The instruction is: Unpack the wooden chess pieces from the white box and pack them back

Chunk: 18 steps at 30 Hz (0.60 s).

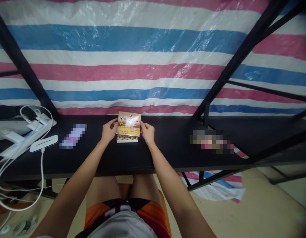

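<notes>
A small orange and yellow box (128,127) with printed characters stands on the black table (167,148), its lid lifted at the near side. A row of round wooden pieces (127,138) shows in the white tray under it. My left hand (109,131) grips the box's left edge with fingers curled round it. On the opposite edge my right hand (148,132) pinches the box in the same way. Both forearms reach forward over my lap.
White power strips and chargers with looping cables (31,135) lie at the table's left end. A blurred flat item (73,136) sits left of the box, another blurred thing (212,141) at the right. Black frame bars (232,62) cross a striped tarp behind.
</notes>
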Each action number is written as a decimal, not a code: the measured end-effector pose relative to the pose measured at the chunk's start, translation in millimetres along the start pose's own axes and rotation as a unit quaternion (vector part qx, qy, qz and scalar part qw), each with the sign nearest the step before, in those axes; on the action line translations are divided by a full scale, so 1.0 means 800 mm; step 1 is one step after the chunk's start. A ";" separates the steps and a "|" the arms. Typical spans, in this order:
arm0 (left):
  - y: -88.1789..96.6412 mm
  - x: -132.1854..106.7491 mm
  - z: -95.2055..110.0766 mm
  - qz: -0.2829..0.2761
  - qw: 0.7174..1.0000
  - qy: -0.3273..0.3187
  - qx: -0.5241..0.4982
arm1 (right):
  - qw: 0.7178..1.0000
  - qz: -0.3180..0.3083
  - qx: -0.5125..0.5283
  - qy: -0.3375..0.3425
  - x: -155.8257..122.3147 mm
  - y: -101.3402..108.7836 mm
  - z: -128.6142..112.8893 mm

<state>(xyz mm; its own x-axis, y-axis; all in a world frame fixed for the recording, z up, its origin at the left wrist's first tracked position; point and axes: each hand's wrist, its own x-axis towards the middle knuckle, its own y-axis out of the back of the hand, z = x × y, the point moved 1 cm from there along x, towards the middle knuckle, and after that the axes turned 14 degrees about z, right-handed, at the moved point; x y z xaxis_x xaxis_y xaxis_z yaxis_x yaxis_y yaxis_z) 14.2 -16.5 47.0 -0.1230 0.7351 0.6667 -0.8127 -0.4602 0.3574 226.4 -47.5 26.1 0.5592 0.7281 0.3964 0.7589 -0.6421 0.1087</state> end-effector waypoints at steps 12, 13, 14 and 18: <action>-0.010 0.001 -0.015 -0.047 0.995 -0.027 -0.086 | 0.995 -0.032 0.064 0.076 0.001 -0.009 0.004; -0.011 0.001 -0.018 -0.056 0.993 -0.009 -0.104 | 0.995 -0.033 0.054 0.076 0.001 -0.009 0.005; -0.012 0.002 -0.020 -0.065 0.991 0.010 -0.119 | 0.996 -0.031 0.040 0.078 0.003 -0.009 0.007; -0.021 0.004 -0.034 -0.073 0.986 0.070 -0.132 | 0.994 -0.022 -0.006 0.107 0.007 -0.014 0.019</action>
<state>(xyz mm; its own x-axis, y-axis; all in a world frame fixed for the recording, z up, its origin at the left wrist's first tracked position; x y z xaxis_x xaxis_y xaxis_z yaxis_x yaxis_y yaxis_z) 12.4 6.9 25.4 -0.0562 0.8536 0.5179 -0.9449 -0.2130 0.2485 226.0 -32.2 13.5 0.4416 0.6886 0.5752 0.7763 -0.6147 0.1399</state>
